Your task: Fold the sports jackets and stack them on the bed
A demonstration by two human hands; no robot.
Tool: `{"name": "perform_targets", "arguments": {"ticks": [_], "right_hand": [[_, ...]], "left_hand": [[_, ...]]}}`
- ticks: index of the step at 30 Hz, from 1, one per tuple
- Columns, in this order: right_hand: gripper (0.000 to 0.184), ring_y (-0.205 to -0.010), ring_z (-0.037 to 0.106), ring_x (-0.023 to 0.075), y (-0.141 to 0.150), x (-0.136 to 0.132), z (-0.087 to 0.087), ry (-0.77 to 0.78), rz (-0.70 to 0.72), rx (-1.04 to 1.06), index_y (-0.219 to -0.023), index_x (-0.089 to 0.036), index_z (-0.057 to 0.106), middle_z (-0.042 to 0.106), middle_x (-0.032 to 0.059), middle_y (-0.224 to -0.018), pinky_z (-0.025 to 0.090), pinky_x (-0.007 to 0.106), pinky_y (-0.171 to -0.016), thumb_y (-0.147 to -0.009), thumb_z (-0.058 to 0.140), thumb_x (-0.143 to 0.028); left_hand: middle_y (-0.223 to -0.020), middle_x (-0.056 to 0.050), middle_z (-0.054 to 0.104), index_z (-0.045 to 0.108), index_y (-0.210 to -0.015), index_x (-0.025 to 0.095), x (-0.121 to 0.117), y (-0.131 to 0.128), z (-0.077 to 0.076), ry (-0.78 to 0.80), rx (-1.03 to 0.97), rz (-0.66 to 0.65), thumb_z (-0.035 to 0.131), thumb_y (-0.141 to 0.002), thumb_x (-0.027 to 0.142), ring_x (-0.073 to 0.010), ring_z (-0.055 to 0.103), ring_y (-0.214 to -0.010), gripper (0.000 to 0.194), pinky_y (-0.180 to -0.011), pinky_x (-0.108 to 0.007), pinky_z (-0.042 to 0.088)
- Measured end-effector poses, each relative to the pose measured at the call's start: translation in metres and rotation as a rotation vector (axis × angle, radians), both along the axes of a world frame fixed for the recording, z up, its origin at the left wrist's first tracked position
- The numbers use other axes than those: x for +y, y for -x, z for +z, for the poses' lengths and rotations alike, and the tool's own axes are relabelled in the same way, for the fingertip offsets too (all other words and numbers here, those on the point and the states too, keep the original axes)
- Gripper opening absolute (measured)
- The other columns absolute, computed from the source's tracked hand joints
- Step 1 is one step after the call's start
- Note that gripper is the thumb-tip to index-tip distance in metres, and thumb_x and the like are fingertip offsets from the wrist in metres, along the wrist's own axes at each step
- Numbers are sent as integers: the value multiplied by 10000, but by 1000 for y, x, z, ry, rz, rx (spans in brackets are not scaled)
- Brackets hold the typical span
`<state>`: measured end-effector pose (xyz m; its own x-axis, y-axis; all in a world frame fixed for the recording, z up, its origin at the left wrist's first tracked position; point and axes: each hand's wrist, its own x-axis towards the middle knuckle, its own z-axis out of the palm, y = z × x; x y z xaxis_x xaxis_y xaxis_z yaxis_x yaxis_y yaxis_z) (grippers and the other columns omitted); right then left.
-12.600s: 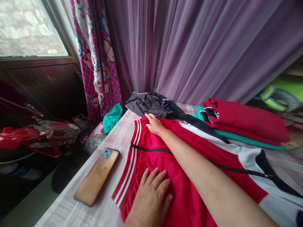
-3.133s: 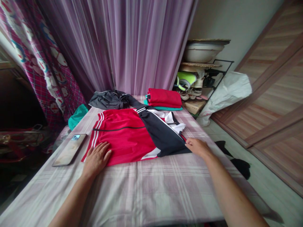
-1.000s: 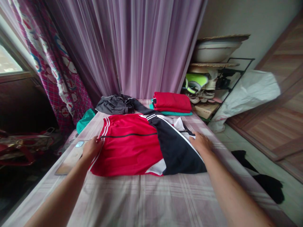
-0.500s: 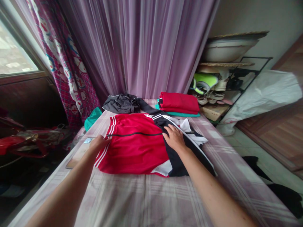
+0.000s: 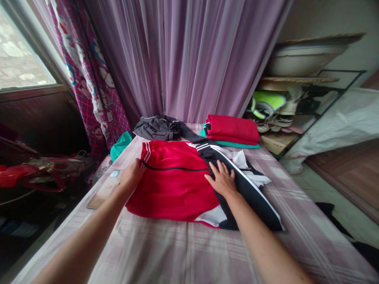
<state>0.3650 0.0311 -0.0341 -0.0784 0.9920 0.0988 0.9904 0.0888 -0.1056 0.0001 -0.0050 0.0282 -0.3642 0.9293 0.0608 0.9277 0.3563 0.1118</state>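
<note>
A red, black and white zip jacket (image 5: 177, 189) lies spread on the bed, its striped hem to the left and its black zip running across. My left hand (image 5: 132, 174) is closed on the hem at the zip's end, lifting that edge slightly. Flat on the black upper part rests my right hand (image 5: 222, 178), fingers spread. One dark sleeve reaches back toward a crumpled dark grey garment (image 5: 158, 128). A phone (image 5: 103, 192) lies beside my left forearm.
Folded red clothing (image 5: 232, 129) sits on a teal piece at the back right. A teal bundle (image 5: 121, 146) is at the left edge. Purple curtains (image 5: 189, 59) hang behind the bed. A rack with shoes (image 5: 280, 120) and a basin (image 5: 304, 59) stands to the right.
The view has shifted a little, moving the scene to the right. My left hand has raised the jacket's hem slightly. My right hand stays spread on the black part.
</note>
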Motion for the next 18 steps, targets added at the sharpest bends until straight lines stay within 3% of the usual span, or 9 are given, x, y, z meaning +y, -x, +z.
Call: {"name": "perform_targets", "arguments": {"ticks": [6, 10, 12, 15, 18], "right_hand": [[609, -1472, 239, 317, 4, 0, 7, 122, -35, -8, -1506, -330, 392, 304, 103, -1607, 144, 616, -1147, -957, 368, -593], [606, -1473, 233, 317, 4, 0, 6, 121, -33, -17, -1513, -329, 377, 297, 99, -1611, 153, 617, -1144, -965, 350, -586], [604, -1472, 235, 318, 4, -1, 5, 111, -32, -24, -1514, -325, 377, 301, 105, -1608, 162, 620, -1139, -967, 350, -581], [608, -1471, 240, 319, 4, 0, 4, 102, -29, -26, -1514, -317, 379, 307, 112, -1605, 168, 622, -1138, -965, 358, -578], [607, -1472, 241, 317, 5, 0, 4, 112, -35, -30, -1512, -314, 383, 309, 110, -1605, 172, 620, -1138, -966, 353, -576]], "left_hand": [[-1180, -182, 682, 489, -1268, 168, 1, -7, 1, 103, 76, 23, 330, -959, 347, -335, 682, -1035, 392, -808, -419, 509], [-1282, -187, 637, 331, -1470, 172, -2, -5, -2, 45, 74, 47, 377, -947, 385, -338, 663, -1078, 567, -856, -448, 507], [-1346, -191, 595, 344, -1483, 159, -5, -5, -4, -15, 88, 36, 384, -943, 352, -334, 643, -1117, 575, -890, -451, 501], [-1445, -171, 530, 470, -1422, 151, -8, -20, -11, -155, 110, -94, 413, -933, 299, -324, 548, -1269, 514, -1012, -464, 452], [-1457, -101, 545, 552, -1374, 200, -9, -61, -23, -200, 86, -359, 440, -952, 340, -294, 445, -1381, 459, -1158, -490, 316]]}}
